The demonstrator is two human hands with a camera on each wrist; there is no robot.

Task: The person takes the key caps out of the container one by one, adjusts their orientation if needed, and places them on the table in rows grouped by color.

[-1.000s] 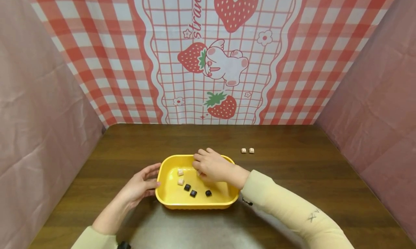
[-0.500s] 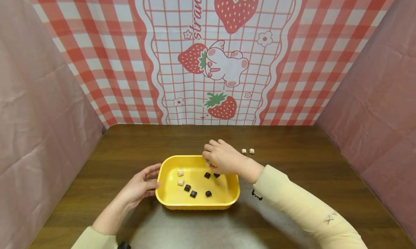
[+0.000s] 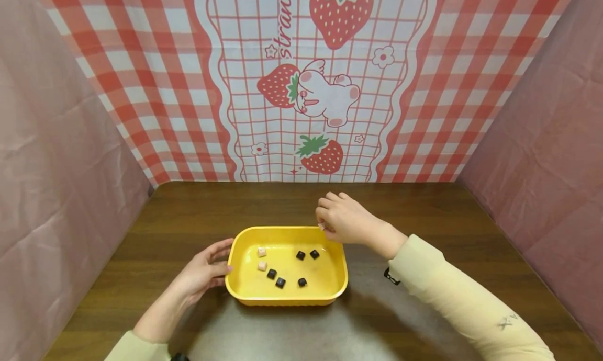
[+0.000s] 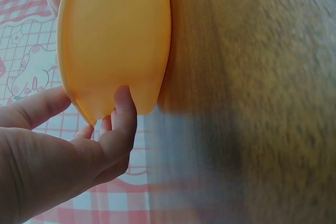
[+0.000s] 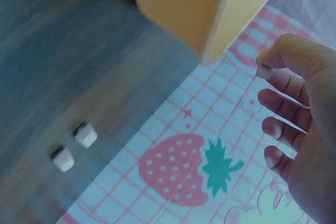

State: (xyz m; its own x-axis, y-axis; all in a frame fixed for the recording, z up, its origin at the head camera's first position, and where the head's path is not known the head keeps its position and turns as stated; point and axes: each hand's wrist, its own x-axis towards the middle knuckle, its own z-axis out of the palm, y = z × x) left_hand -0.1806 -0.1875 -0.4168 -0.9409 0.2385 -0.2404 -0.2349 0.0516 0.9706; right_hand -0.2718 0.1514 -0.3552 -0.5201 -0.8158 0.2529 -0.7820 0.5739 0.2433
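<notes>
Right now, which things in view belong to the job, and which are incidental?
Job, likely: yellow tub; its two cream keycaps and five black keycaps; cream keycap in right hand; cream pair on table.
Incidental, likely: strawberry cloth; pink curtains.

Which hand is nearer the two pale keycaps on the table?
Right. The right hand is by the far right corner of the tray, near the keycaps; the left hand touches the tray's left end, across from them.
</notes>
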